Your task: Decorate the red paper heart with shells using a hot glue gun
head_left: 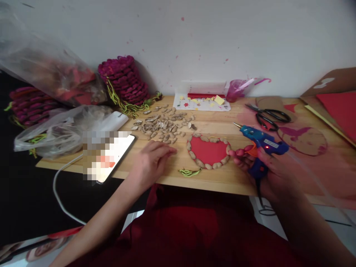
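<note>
My right hand (pixel 258 163) is wrapped round the grip of a blue hot glue gun (pixel 261 142), its nozzle pointing up and left, just right of a red paper heart (pixel 209 151) bordered with peanut shells. My left hand (pixel 152 159) lies palm down on the wooden table (pixel 217 178), fingers together and curled slightly, its tips at the near edge of a loose pile of peanut shells (pixel 162 124). Whether a shell is under the fingers is hidden. A scrap of green yarn (pixel 189 172) lies in front of the heart.
A phone (pixel 111 155) with a white cable lies left of my left hand. Plastic bags (pixel 55 129) and magenta woven pieces (pixel 125 79) fill the left. Black scissors (pixel 269 116), red paper (pixel 339 107), cardboard and a pink cup (pixel 235 91) sit right and back.
</note>
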A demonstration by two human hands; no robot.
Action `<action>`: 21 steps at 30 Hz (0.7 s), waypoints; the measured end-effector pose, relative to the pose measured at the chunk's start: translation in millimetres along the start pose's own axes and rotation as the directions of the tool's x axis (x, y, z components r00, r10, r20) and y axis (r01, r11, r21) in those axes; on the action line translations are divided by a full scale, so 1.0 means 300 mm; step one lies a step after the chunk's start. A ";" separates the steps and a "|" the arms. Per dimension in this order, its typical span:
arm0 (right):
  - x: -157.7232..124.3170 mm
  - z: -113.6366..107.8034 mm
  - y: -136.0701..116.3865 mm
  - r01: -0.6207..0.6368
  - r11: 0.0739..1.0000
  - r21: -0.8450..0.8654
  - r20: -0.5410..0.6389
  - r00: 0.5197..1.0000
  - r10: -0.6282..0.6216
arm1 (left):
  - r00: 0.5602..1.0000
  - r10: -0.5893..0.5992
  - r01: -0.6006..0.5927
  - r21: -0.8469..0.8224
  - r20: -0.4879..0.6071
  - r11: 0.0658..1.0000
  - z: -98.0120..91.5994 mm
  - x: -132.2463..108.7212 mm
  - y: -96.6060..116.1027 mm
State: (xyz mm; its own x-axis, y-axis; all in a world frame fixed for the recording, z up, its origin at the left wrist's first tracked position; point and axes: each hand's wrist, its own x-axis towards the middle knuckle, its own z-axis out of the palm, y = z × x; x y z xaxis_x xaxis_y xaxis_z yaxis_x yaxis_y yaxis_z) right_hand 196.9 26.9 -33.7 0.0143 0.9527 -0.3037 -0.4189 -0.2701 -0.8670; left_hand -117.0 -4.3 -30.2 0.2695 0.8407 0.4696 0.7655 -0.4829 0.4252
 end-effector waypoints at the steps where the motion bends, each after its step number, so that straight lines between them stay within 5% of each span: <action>1: 0.000 0.000 0.000 -0.001 1.000 0.006 0.002 1.000 0.001 | 0.999 0.021 -0.019 -0.050 0.026 0.999 0.013 0.003 0.015; 7: -0.003 -0.002 -0.005 -0.027 0.999 0.032 0.033 0.999 0.026 | 0.962 0.079 -0.020 -0.223 0.260 0.975 0.064 0.006 0.094; 13: -0.008 0.004 -0.012 -0.008 1.000 0.008 0.040 0.999 0.008 | 0.888 0.171 -0.014 -0.346 0.428 0.938 0.040 0.016 0.131; 16: -0.005 -0.005 -0.008 -0.022 1.000 0.002 0.042 0.999 0.022 | 0.915 0.163 -0.028 -0.344 0.368 0.939 0.004 0.028 0.111; 21: 0.003 -0.011 -0.006 -0.049 0.999 -0.014 -0.010 0.999 0.049 | 0.996 -0.007 0.011 -0.051 0.086 0.999 -0.064 0.036 0.009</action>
State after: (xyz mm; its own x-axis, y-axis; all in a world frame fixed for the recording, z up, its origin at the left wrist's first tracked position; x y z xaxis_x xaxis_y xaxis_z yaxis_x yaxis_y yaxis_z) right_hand 200.8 27.8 -33.7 0.0028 0.9370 -0.3493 -0.4061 -0.3181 -0.8567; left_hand -123.3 -1.1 -9.3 0.3137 0.8621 0.3980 0.7376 -0.4852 0.4695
